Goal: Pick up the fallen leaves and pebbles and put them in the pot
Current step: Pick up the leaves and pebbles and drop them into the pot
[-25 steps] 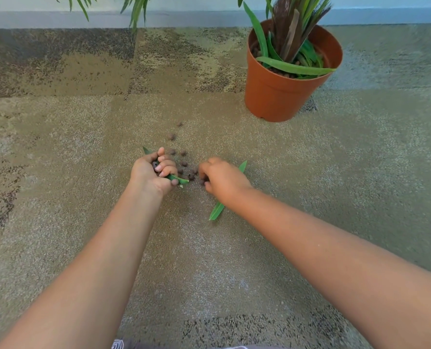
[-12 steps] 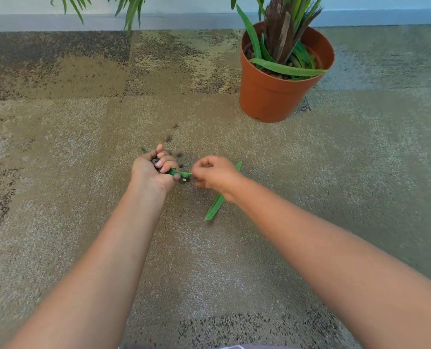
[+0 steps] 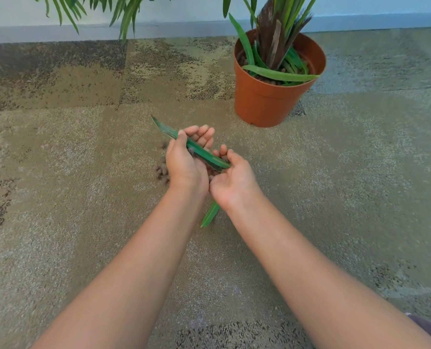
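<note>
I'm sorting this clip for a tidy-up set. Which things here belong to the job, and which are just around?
Part of the job:
- leaf held across the left hand, pinned by its thumb
- right hand, at that leaf's near end
- second leaf on the carpet
- pebbles on the carpet
- orange pot

Just around:
- carpet
- other plant's fronds
- skirting board

One head-worn wide-angle view looks forward and down along both forearms, close over the carpet (image 3: pixel 83 222), with the wall's base (image 3: pixel 171 28) at top.
</note>
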Available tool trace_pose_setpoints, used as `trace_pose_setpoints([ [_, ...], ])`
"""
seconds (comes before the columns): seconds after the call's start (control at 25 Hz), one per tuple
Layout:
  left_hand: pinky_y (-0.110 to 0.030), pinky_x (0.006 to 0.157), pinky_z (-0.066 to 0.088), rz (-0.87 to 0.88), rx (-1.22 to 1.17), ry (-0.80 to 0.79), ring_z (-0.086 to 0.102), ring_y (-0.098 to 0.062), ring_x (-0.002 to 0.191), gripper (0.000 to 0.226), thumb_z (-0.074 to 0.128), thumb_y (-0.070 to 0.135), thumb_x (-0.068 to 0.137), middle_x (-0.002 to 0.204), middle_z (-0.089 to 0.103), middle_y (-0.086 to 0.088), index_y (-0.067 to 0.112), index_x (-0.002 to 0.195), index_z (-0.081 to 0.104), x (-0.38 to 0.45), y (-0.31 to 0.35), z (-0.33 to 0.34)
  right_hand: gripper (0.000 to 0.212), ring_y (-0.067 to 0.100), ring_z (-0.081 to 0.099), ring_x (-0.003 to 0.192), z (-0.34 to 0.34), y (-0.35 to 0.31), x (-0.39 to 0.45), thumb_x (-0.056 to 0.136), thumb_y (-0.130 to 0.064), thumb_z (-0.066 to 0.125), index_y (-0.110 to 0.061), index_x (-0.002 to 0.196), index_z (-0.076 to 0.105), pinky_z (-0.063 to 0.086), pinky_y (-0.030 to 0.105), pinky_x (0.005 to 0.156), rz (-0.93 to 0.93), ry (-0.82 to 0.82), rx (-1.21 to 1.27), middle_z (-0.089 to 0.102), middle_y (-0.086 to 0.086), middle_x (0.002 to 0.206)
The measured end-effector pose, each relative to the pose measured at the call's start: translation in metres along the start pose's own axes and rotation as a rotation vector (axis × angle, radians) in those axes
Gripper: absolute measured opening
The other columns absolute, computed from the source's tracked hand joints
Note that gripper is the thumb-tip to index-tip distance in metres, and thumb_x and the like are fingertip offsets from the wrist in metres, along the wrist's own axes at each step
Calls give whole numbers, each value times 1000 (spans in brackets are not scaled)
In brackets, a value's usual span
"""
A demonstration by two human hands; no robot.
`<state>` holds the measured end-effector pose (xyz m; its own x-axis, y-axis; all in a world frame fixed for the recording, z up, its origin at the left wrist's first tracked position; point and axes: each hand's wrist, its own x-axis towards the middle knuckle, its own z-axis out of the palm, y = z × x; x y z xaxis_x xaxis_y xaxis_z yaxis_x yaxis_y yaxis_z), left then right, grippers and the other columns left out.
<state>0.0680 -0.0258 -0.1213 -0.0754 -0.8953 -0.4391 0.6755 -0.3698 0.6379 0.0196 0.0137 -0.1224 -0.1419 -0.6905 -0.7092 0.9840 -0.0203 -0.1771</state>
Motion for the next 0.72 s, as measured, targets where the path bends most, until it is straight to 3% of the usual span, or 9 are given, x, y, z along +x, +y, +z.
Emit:
trace_pose_setpoints([
  [0.28,-31,85,47,-112,-97,73,66,-19,80,33,27,16,100,83,65,-9,10,75,48,-13,-6,30,29,19,52,75,-10,-10,-12,99,-16,35,-9,80,55,40,35,104,-130,-1,320,53,9,80],
  [0.48,-36,99,41,-132,-145,63,64,-22,81,33,26,15,100,84,64,-12,7,78,50,-12,2,50,33,21,53,66,-5,-9,-14,100,-17,33,-8,72,49,47,35,71,3,35,224,55,11,67],
  [0.6,-35,97,45,-99,-65,41,65,-21,81,33,28,15,100,83,65,-11,7,79,51,-10,2,56,31,21,54,70,-3,-21,-15,100,-15,34,-5,75,51,48,35,86,-26,64,174,55,13,73],
  [0.72,-31,81,50,-51,124,-28,64,-18,84,33,29,16,100,85,65,-7,10,79,54,-19,-12,60,27,25,56,93,9,-46,-16,100,-15,34,-5,87,55,44,38,100,-109,35,127,55,15,91],
])
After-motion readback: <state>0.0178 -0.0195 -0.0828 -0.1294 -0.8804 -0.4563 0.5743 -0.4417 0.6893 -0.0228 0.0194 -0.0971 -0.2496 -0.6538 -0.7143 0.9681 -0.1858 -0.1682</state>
